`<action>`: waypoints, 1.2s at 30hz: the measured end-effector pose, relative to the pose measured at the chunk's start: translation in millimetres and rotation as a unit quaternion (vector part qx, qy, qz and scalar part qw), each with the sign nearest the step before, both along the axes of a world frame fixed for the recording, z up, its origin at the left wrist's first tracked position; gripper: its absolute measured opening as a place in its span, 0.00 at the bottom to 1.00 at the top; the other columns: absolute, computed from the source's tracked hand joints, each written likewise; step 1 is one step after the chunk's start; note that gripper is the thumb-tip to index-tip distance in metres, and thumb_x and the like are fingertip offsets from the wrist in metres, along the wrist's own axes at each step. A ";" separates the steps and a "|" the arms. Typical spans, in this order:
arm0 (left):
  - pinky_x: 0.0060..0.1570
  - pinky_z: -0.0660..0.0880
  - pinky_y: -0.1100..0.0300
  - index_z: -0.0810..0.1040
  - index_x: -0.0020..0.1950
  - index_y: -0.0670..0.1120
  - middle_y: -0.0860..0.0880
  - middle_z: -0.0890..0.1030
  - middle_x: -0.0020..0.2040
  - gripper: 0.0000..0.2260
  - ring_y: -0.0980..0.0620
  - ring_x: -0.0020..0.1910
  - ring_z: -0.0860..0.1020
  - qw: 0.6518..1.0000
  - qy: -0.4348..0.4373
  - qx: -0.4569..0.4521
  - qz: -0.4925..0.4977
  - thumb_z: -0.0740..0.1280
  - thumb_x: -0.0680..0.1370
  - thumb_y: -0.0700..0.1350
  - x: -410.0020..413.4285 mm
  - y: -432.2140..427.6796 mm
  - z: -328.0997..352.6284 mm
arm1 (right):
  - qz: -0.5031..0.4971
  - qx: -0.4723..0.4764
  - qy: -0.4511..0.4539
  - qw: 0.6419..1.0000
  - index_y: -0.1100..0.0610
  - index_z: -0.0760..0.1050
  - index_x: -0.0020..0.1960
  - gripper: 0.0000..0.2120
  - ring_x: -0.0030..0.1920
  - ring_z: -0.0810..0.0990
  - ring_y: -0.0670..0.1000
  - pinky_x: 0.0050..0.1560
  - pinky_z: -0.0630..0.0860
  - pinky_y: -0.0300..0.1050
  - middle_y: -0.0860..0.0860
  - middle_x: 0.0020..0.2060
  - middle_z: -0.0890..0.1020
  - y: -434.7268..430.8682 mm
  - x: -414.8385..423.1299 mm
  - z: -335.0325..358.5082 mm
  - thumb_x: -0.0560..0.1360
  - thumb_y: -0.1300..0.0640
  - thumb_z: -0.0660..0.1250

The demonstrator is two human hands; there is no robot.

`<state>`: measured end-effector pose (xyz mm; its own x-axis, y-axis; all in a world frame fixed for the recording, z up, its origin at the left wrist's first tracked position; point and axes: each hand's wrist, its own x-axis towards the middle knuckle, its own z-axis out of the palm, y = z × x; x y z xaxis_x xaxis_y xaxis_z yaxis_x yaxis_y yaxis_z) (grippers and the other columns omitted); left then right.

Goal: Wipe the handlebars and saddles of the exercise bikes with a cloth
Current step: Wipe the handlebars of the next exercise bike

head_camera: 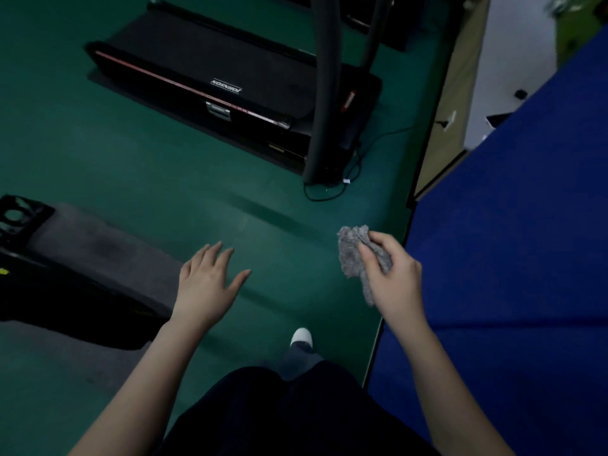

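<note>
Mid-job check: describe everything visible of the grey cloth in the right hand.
The grey fuzzy cloth looks like soft, nubby terry or microfibre, bunched into a crumpled wad rather than spread flat. The right hand holds it, thumb and fingers curled round its right side; most of the wad sticks out left of that grip, and a narrow tail hangs beside the palm. It is held in the air over the green floor, touching nothing else.
</note>
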<state>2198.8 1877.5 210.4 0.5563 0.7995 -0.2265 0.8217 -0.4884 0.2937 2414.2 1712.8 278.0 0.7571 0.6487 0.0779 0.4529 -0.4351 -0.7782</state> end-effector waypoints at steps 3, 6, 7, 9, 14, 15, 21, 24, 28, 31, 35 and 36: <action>0.70 0.55 0.49 0.67 0.73 0.45 0.46 0.65 0.74 0.27 0.46 0.74 0.60 1.000 -0.012 0.006 0.021 0.62 0.78 0.59 23.1 5.6 3.2 | 0.014 -0.005 0.003 1.000 0.57 0.78 0.59 0.12 0.50 0.76 0.41 0.46 0.67 0.24 0.44 0.49 0.80 22.6 33.2 0.9 0.77 0.55 0.67; 0.70 0.55 0.49 0.66 0.73 0.46 0.46 0.66 0.74 0.27 0.46 0.74 0.60 0.998 -0.009 0.008 0.055 0.62 0.78 0.58 29.9 18.0 5.3 | 0.038 0.006 0.005 0.999 0.58 0.78 0.58 0.12 0.49 0.75 0.37 0.47 0.67 0.23 0.43 0.49 0.79 52.9 49.8 1.3 0.77 0.56 0.67; 0.70 0.55 0.49 0.66 0.73 0.46 0.46 0.66 0.74 0.27 0.46 0.74 0.60 0.997 -0.007 0.007 0.071 0.62 0.78 0.58 31.2 24.3 5.7 | 0.051 0.009 0.005 0.999 0.58 0.78 0.58 0.12 0.49 0.74 0.36 0.47 0.67 0.22 0.43 0.48 0.79 65.9 53.9 1.2 0.76 0.56 0.67; 0.70 0.56 0.49 0.66 0.73 0.46 0.46 0.66 0.74 0.28 0.46 0.74 0.61 0.995 -0.008 0.005 0.101 0.62 0.78 0.58 33.3 39.2 6.1 | 0.079 0.007 0.006 0.997 0.59 0.79 0.57 0.11 0.48 0.74 0.37 0.49 0.68 0.25 0.45 0.48 0.80 93.4 60.5 -0.5 0.76 0.57 0.68; 0.70 0.55 0.50 0.65 0.74 0.46 0.47 0.66 0.74 0.28 0.47 0.74 0.61 0.989 -0.006 0.005 0.148 0.61 0.78 0.59 33.3 87.5 3.0 | 0.131 0.009 0.012 0.991 0.58 0.79 0.57 0.11 0.50 0.77 0.44 0.51 0.70 0.32 0.47 0.49 0.82 172.9 63.9 -2.5 0.76 0.58 0.68; 0.70 0.55 0.50 0.65 0.74 0.46 0.47 0.66 0.74 0.28 0.47 0.74 0.60 0.988 -0.006 0.005 0.153 0.61 0.78 0.59 33.2 100.0 2.5 | 0.139 0.009 0.012 0.990 0.58 0.79 0.57 0.11 0.50 0.77 0.43 0.51 0.69 0.32 0.46 0.48 0.81 189.5 62.6 -2.9 0.75 0.58 0.68; 0.71 0.54 0.52 0.63 0.75 0.47 0.48 0.64 0.75 0.29 0.48 0.75 0.59 0.982 -0.004 0.018 0.189 0.58 0.79 0.61 25.9 175.4 6.5 | 0.194 0.008 0.020 0.981 0.57 0.79 0.56 0.10 0.50 0.78 0.42 0.51 0.68 0.29 0.46 0.48 0.82 285.4 50.9 -3.3 0.76 0.58 0.68; 0.71 0.53 0.52 0.62 0.75 0.48 0.49 0.63 0.75 0.29 0.49 0.75 0.58 0.978 -0.001 0.026 0.208 0.58 0.79 0.61 17.3 205.9 11.4 | 0.228 0.017 0.016 0.973 0.58 0.79 0.57 0.10 0.49 0.76 0.39 0.52 0.69 0.31 0.44 0.47 0.80 327.4 42.1 -1.2 0.76 0.59 0.68; 0.72 0.52 0.53 0.61 0.76 0.48 0.50 0.62 0.76 0.29 0.49 0.75 0.57 0.971 0.010 0.027 0.238 0.56 0.79 0.61 8.4 229.2 16.3 | 0.266 0.019 0.016 0.964 0.58 0.79 0.57 0.10 0.50 0.77 0.43 0.52 0.69 0.31 0.43 0.47 0.79 369.8 34.2 2.3 0.76 0.59 0.68; 0.72 0.53 0.52 0.61 0.76 0.49 0.50 0.62 0.76 0.29 0.50 0.75 0.57 0.963 0.018 0.021 0.269 0.56 0.79 0.62 2.1 242.8 16.6 | 0.294 0.024 0.017 0.955 0.58 0.79 0.57 0.10 0.50 0.78 0.44 0.52 0.69 0.30 0.42 0.47 0.79 400.9 33.2 2.9 0.76 0.59 0.68; 0.72 0.52 0.53 0.59 0.76 0.49 0.51 0.62 0.76 0.29 0.50 0.76 0.55 0.949 0.029 0.005 0.313 0.55 0.79 0.62 -4.1 261.5 14.4 | 0.329 0.028 0.021 0.943 0.58 0.79 0.56 0.10 0.50 0.77 0.40 0.52 0.68 0.28 0.41 0.46 0.79 445.2 35.3 2.3 0.75 0.60 0.68; 0.72 0.52 0.53 0.59 0.76 0.49 0.51 0.62 0.76 0.29 0.50 0.76 0.55 0.946 0.030 0.005 0.323 0.55 0.79 0.63 -4.0 266.4 14.0 | 0.339 0.028 0.021 0.940 0.58 0.79 0.56 0.10 0.50 0.77 0.41 0.52 0.68 0.28 0.41 0.46 0.79 456.0 36.3 2.3 0.75 0.60 0.68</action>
